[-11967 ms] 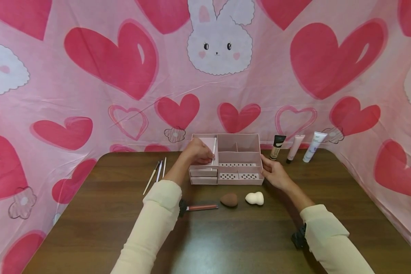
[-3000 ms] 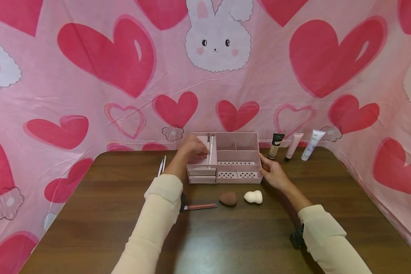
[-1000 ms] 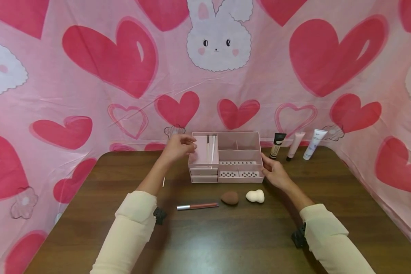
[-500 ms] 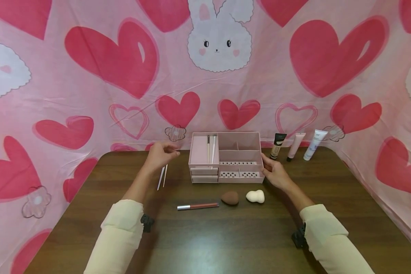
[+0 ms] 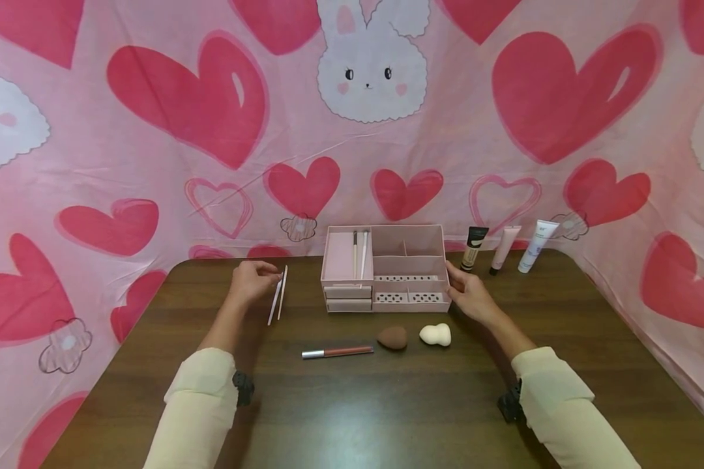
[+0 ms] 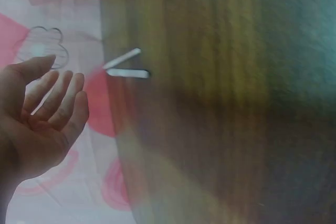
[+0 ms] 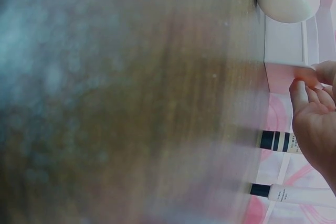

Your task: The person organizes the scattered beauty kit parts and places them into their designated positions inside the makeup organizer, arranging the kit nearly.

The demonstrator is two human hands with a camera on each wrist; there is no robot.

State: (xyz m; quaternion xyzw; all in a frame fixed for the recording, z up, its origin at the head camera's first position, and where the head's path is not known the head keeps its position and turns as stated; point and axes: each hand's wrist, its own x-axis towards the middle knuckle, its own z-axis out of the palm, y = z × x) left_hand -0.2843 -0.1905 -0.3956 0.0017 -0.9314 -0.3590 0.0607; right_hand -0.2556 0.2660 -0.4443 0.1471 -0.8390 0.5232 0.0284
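Note:
My left hand (image 5: 253, 281) hovers at the left, fingers loosely bent and holding nothing, as the left wrist view also shows. Beside its fingertips, two thin white-handled sticks, perhaps makeup brushes (image 5: 274, 303), lie side by side on the table. A pink makeup organizer (image 5: 409, 268) stands at the back centre. Two slim brushes (image 5: 364, 254) lie in its upper left tray. My right hand (image 5: 471, 296) grips the organizer's right side wall; in the right wrist view, thumb and fingers pinch the pink wall (image 7: 283, 76).
In front of the organizer lie a lip gloss tube (image 5: 337, 352), a brown makeup sponge (image 5: 392, 338) and a cream sponge (image 5: 435, 335). At the back right stand a black-capped tube (image 5: 474, 249), a pink tube (image 5: 505, 250) and a white tube (image 5: 538, 246). A patterned cloth (image 5: 223, 143) hangs behind the table.
A dark-tipped brush that lay on the left now lies in the tray beside the white one. My left hand has let go and moved left to the two sticks. My right hand keeps its place.

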